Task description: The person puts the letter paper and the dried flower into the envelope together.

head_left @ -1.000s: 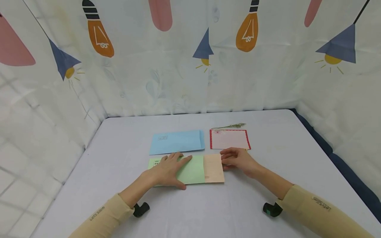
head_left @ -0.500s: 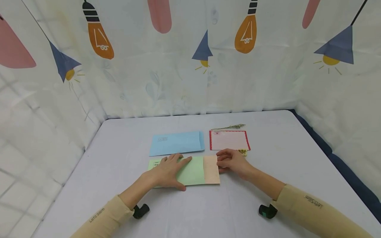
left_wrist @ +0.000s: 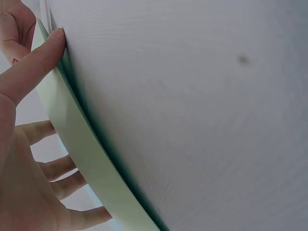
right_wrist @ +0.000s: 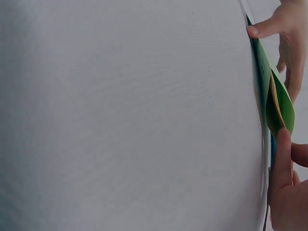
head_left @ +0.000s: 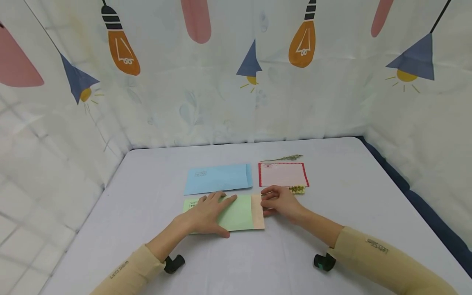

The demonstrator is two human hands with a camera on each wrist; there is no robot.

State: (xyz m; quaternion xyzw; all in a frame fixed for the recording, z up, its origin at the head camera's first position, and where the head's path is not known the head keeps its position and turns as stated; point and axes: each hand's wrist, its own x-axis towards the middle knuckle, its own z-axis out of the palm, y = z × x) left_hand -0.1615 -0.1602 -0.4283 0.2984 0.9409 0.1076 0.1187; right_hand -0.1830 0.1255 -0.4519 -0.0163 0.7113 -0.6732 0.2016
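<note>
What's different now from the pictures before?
The right hand moved left, and the peach card slid left with it, deeper into the green envelope, so less sticks out. More of the yellow flowers shows beside that hand. The left hand stayed on the green envelope; the blue envelope, red-edged card and dried sprig stayed put.

Wht tbl (head_left: 354, 192), lamp-print cloth (head_left: 217, 106) bhnd
</note>
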